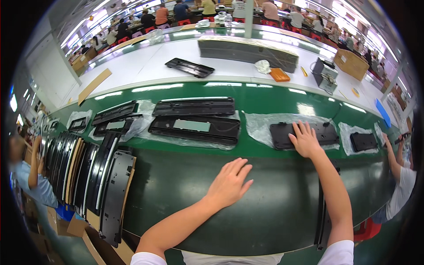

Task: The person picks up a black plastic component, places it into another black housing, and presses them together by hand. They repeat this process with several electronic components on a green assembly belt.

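One black plastic panel (327,136) lies on the green conveyor belt (265,96) beneath the right hand (305,139), fingers spread, arm outstretched; the left hand (227,183) (fingers slightly parted) is nearside of the belt

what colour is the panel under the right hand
The panel under the right hand is black; the head view shows it best.
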Demonstrator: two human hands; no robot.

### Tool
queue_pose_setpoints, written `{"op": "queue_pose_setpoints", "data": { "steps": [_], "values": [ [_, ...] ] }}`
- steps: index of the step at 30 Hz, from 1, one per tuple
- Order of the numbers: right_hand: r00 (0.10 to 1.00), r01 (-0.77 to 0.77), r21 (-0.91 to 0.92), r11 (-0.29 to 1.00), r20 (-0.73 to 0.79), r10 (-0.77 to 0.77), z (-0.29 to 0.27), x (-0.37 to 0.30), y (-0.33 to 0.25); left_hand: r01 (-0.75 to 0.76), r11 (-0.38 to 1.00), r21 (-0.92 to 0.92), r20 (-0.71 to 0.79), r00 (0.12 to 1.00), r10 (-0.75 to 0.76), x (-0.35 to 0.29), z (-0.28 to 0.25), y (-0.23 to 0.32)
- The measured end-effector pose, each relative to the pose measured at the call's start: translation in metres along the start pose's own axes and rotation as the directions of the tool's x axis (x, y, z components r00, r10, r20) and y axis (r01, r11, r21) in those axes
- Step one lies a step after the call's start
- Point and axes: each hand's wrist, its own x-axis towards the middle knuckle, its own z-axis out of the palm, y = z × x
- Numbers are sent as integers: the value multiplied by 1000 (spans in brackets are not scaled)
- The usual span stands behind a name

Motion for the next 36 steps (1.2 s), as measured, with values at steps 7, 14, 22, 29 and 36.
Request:
{"op": "queue_pose_setpoints", "data": {
  "steps": [7,14,22,29,36],
  "values": [
    [818,495,203,844,-436,-375,-68,55,-137,-15,998,-64,-42,999,12,-6,-3,-16],
    [836,549,-16,836,-13,-549,-69,138,-208,-26,945,-327,-76,997,2,-3,11,-13],
    [845,512,191,838,65,-531,-52,206,-188,26,928,-371,-76,995,-58,-10,10,-13],
    [725,603,242,760,-563,-396,-64,217,-148,6,936,-352,-72,997,-33,-5,14,-18],
    [966,227,960,163,-201,-163,-165,68,-161,-106,903,-416,-509,851,-134,14,-44,-43]
  ]
}}
